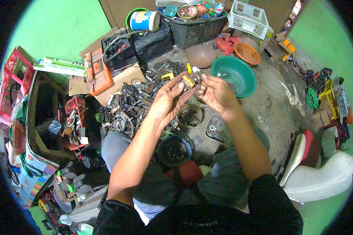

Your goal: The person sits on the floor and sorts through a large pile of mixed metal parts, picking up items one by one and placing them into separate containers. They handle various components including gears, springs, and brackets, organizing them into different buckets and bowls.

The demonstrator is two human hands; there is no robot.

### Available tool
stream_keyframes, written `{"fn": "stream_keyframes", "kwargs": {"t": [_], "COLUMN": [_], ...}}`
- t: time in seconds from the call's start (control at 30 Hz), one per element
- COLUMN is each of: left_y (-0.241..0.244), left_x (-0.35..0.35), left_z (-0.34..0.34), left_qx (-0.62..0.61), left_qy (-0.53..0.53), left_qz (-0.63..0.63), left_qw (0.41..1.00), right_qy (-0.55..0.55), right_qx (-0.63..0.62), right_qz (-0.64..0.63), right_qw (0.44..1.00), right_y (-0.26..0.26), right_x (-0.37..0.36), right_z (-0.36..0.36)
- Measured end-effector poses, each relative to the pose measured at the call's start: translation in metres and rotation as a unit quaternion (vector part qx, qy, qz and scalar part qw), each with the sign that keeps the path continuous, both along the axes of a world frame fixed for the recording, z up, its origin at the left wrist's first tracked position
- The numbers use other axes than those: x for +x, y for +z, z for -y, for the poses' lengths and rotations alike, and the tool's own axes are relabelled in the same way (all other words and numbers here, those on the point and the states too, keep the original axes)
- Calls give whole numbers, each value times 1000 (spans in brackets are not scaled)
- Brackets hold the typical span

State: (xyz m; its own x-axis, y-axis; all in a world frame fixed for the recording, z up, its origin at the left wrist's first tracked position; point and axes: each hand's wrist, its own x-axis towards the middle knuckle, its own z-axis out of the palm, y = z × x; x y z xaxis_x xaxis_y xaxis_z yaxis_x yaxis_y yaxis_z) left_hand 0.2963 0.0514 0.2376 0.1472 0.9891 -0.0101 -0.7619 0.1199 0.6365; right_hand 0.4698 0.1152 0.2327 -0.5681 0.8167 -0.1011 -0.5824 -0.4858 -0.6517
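Both my hands are raised in front of me over the floor. My left hand holds a small part with a yellow, brass-like face between thumb and fingers. My right hand is close beside it, thumb and forefinger pinched on a small dark metal piece at that part's right side; whether the two are joined I cannot tell. Below the hands stand a round tub of small metal bits, a squarish tub of washers and nuts and a dark round bucket between my knees.
A heap of loose metal and cable parts spreads to the left. Beyond it lies an orange tool case. A green basin and an orange basin stand at the right, with a dark crate of containers behind.
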Motion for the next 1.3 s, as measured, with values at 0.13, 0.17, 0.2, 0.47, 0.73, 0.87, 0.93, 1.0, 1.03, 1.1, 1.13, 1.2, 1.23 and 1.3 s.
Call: {"fn": "stream_keyframes", "kwargs": {"t": [0.13,0.17,0.2,0.47,0.73,0.87,0.93,1.0,1.03,1.1,1.13,1.2,1.23,1.3], "left_y": [2,2,2,-4,-5,-5,-3,-3,-4,-4,-5,-3,-5,-11], "left_x": [-9,-13,-18,-19,-8,-3,1,7,10,12,13,15,16,16], "left_z": [-4,-5,-6,2,2,0,-1,-2,-3,-5,-5,-5,-6,-9], "left_qx": [6,12,16,-8,-23,-30,-37,-53,-62,-59,-58,-74,-81,-97], "left_qy": [36,55,59,23,-14,-37,-57,-53,-52,-55,-57,-55,-55,-52], "left_qz": [27,7,9,13,-20,-9,7,7,7,-24,-38,-56,-65,-78], "left_qw": [999,998,998,1000,999,999,998,997,997,996,996,994,993,991], "right_qy": [-130,-151,-171,-102,-82,-83,-86,-82,-88,-101,-112,-130,-129,-122], "right_qx": [-86,-56,-25,68,56,54,62,72,84,109,119,139,172,235], "right_qz": [-24,6,35,116,133,146,167,189,204,235,278,362,397,463], "right_qw": [987,987,984,986,986,984,980,976,971,960,947,913,893,846], "right_y": [-1,4,9,2,3,0,-2,-4,-5,-5,-5,-3,-3,-3], "right_x": [14,20,23,42,52,56,60,64,66,70,75,86,93,109], "right_z": [-14,-18,-20,-15,-10,-9,-9,-7,-6,-3,-4,-13,-21,-39]}}
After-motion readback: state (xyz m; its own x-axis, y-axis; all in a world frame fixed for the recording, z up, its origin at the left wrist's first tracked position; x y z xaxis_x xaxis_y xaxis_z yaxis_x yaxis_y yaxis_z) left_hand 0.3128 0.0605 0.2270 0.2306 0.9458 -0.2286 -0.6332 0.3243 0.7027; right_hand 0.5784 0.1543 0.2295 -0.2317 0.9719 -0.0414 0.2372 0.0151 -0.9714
